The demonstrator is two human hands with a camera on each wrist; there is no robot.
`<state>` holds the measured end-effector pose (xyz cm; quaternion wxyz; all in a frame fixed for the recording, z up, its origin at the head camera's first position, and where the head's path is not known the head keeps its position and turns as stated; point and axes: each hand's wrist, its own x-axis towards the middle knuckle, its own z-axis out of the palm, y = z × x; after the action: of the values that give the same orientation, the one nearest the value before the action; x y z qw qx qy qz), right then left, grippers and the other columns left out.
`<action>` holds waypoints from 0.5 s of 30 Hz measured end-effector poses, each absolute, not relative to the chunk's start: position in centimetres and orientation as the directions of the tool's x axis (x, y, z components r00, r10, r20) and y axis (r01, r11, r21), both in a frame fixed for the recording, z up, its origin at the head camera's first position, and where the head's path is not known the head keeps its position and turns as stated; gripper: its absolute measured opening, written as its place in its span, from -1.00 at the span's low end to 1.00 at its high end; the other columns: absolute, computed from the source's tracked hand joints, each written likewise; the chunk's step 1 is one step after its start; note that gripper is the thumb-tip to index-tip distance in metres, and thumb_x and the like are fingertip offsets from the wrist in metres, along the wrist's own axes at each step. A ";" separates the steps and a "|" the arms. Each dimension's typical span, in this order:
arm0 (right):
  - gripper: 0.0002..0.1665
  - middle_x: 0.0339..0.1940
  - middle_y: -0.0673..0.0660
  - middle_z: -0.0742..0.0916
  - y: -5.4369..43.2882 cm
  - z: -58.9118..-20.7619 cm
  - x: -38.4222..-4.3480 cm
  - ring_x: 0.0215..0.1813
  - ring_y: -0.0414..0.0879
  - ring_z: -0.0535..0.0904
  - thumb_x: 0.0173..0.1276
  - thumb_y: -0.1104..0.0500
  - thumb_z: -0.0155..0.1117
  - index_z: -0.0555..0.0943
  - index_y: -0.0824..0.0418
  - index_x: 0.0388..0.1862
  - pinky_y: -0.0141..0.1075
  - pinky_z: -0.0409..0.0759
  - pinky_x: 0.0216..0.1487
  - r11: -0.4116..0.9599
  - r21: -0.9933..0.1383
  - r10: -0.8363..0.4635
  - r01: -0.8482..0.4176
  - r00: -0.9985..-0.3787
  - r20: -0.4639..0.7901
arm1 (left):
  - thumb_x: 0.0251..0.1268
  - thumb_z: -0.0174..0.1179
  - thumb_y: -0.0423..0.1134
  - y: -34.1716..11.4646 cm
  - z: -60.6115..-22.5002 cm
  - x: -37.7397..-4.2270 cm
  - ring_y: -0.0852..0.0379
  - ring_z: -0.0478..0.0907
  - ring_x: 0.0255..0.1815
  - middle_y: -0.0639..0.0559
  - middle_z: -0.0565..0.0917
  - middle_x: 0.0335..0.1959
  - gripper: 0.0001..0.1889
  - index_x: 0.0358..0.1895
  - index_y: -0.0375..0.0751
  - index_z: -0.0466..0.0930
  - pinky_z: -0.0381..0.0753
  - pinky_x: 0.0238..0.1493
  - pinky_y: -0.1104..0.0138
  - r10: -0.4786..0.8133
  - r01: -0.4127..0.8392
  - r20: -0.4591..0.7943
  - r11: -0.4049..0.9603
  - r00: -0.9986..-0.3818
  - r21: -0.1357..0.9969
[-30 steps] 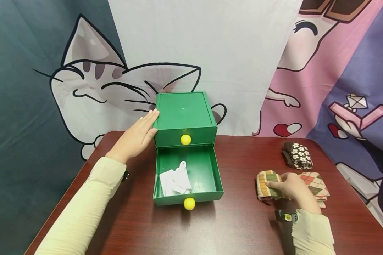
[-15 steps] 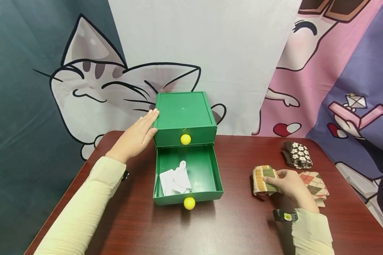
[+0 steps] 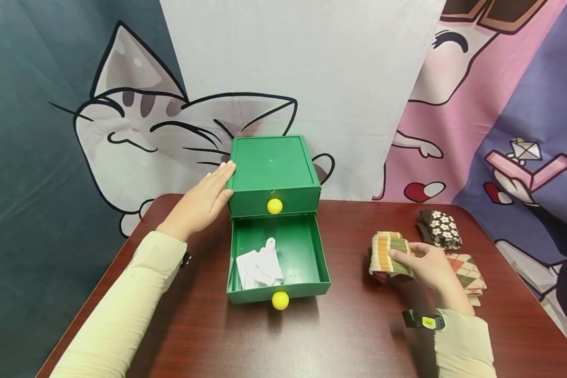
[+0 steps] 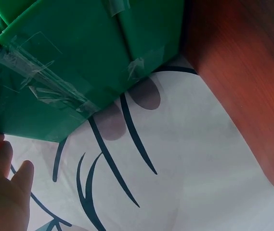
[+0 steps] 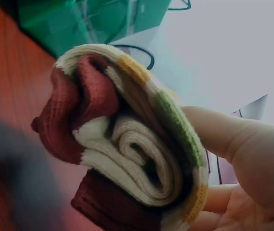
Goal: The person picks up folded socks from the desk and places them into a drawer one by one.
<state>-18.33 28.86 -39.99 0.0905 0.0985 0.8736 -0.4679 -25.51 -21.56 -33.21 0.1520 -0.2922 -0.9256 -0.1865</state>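
- From my distant seat, I see the right hand [image 3: 427,265] pinching one rolled knit bundle [image 3: 388,254], the thumb on its near face.
- This bundle sits at the fingertips of that grip; it has soft ribbed bands of yellow, green and cream. Through the right wrist camera I see its end coiled like a snail, with thick dark-red folds. I cannot tell whether it touches the table [image 3: 349,336], which is glossy, red-brown and wood-grained.
- Just under the right wrist there is a checked bundle [image 3: 466,273], flat and layered; farther beyond the same hand lies a dark bundle [image 3: 444,230] with white flowers, rounded and compact.
- The left hand [image 3: 200,202] holds nothing; its fingers are straight and rest along the side of a green box [image 3: 269,163], smooth and square-edged, with wrinkled clear tape [image 4: 52,91] on its wall.
- Between both hands, the lower drawer [image 3: 300,262] is pulled out, with a round yellow knob [image 3: 280,300]; a white cloth [image 3: 260,269], creased and matte, lies inside.
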 end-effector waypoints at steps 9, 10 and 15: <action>-0.11 -0.30 -0.18 0.73 27.1 -38.1 -17.6 -0.29 -0.37 0.66 0.40 -0.10 0.39 0.33 0.47 0.44 -0.43 0.66 -0.27 0.381 -0.904 0.056 0.195 -0.981 -0.188 | 0.69 -0.16 -0.04 -21.7 -33.4 -25.6 -0.13 0.01 0.64 -0.15 0.12 0.63 -0.38 0.62 -0.30 0.04 -0.04 0.62 0.03 0.484 0.598 0.392 0.760 -0.782 0.254; -0.14 -0.30 -0.19 0.73 26.8 -37.8 -17.5 -0.29 -0.36 0.67 0.41 -0.05 0.39 0.32 0.48 0.43 -0.43 0.68 -0.27 0.350 -0.920 0.046 0.175 -0.984 -0.170 | 0.69 -0.16 -0.04 -21.7 -33.4 -25.6 -0.13 0.01 0.64 -0.15 0.12 0.63 -0.38 0.62 -0.29 0.04 -0.03 0.62 0.02 0.484 0.598 0.393 0.761 -0.782 0.252; -0.29 -0.28 -0.24 0.74 25.3 -36.7 -17.0 -0.27 -0.35 0.70 0.43 0.13 0.37 0.34 0.47 0.37 -0.45 0.71 -0.26 0.219 -0.971 0.022 0.098 -0.995 -0.096 | 0.69 -0.15 -0.04 -21.7 -33.4 -25.7 -0.13 0.02 0.64 -0.14 0.12 0.63 -0.38 0.62 -0.29 0.04 -0.04 0.62 0.02 0.484 0.598 0.394 0.761 -0.781 0.251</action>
<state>-17.02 25.28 -36.70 0.0307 0.0385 0.7802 -0.6236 -25.65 -21.70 -33.39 0.1545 -0.2922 -0.9256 -0.1845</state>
